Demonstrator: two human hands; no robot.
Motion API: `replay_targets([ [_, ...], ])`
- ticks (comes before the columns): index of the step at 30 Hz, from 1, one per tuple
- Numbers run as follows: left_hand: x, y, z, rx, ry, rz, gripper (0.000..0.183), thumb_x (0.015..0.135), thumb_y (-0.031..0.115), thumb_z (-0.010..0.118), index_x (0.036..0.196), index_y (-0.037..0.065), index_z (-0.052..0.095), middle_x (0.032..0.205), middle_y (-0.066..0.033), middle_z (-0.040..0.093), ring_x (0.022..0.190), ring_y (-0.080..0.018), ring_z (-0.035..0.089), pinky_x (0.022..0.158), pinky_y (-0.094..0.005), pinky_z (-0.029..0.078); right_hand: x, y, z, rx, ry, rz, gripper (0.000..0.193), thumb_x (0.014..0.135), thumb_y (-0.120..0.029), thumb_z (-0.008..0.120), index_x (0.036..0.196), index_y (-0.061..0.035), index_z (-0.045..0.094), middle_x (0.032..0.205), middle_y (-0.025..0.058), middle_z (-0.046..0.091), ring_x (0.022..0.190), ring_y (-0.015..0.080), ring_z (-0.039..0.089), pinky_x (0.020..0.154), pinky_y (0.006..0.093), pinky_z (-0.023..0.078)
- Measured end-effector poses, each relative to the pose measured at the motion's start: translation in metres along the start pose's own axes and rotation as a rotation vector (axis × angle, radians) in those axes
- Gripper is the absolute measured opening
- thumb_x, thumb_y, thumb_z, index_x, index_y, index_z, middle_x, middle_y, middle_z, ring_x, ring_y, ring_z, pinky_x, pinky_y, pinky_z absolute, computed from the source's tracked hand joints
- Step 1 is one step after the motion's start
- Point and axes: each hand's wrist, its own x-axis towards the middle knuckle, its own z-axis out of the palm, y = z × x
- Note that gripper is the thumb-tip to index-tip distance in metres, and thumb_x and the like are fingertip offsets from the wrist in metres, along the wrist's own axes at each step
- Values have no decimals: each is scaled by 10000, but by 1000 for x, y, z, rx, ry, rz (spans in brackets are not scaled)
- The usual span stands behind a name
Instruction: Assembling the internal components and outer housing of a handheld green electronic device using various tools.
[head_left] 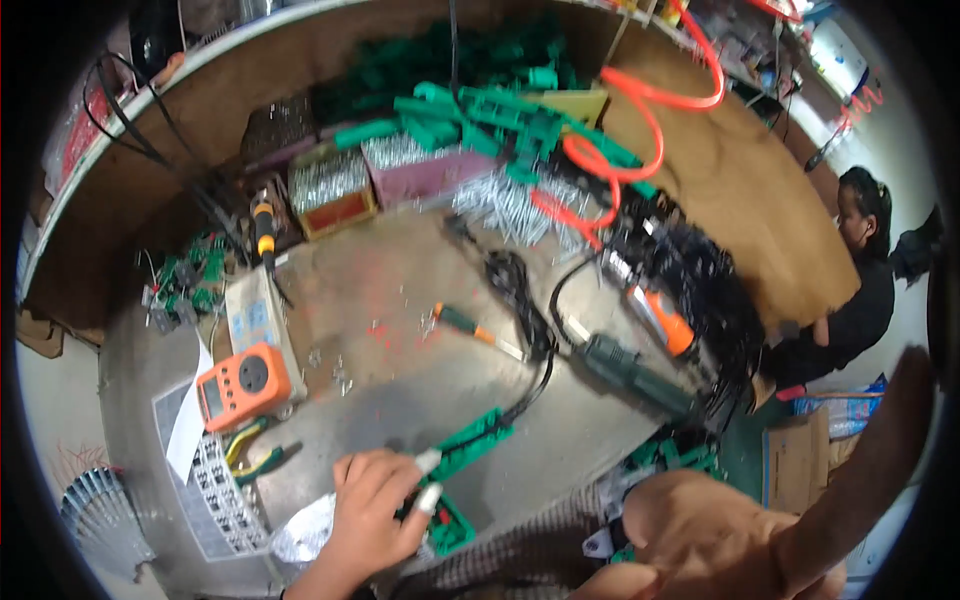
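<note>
My left hand (375, 508) is at the table's near edge, with white covers on the thumb and index fingertips. Its fingers grip the end of a green plastic casing (478, 446), which has a black cable (540, 375) running into it. Just below the thumb is another green casing part (452, 530) with small red pieces inside. Large and close, my right hand (700, 525) hangs over the lap at the lower right. One digit stretches up and right, with nothing visible in the hand; the lower edge cuts off its other fingers.
An orange meter (240, 387), pliers (248, 462), a screwdriver (478, 330) and a dark green soldering-iron-like tool (630, 375) lie on the metal table. Behind are boxes of metal parts (330, 190), long screws (520, 205) and green casings (470, 115). A red coiled hose (655, 130) hangs down. Another person (865, 270) sits right.
</note>
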Motion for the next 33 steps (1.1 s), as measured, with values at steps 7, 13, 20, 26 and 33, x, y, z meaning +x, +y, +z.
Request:
replay_targets([
  [7,-2,1,-12,-27,-4,-24,365,727,149,778,1080,90,705,1030,-44,668,980,-241,610,884,-404,359,41,10,27,252,41,-138,297,875,-103,580,1069,73,719,937,179,735,792,162,683,619,327,554],
  [13,0,7,-7,-10,15,1,328,733,112,774,1055,82,721,990,-39,678,949,-229,606,860,-396,365,196,139,-129,-1251,370,-23,489,840,-30,622,1327,-66,625,1113,166,722,870,279,706,816,378,566],
  [20,-1,5,-8,-20,28,-24,328,716,111,780,1036,75,716,997,-52,675,947,-249,607,862,-407,365,211,162,-138,-1490,80,-365,555,802,-120,719,1333,-144,556,1085,136,705,867,353,674,858,436,546],
  [26,-3,5,-7,-5,35,-21,319,715,105,780,1026,77,712,994,-57,674,951,-261,611,862,-406,372,141,124,-216,-904,151,477,419,743,-323,790,990,10,727,904,155,727,798,234,698,743,331,539],
  [33,0,5,-6,-15,14,-46,347,718,69,742,1064,89,716,999,-68,676,957,-281,611,864,-408,384,177,136,-232,-1662,32,555,452,737,-347,756,962,43,732,918,254,728,844,330,722,768,415,562],
])
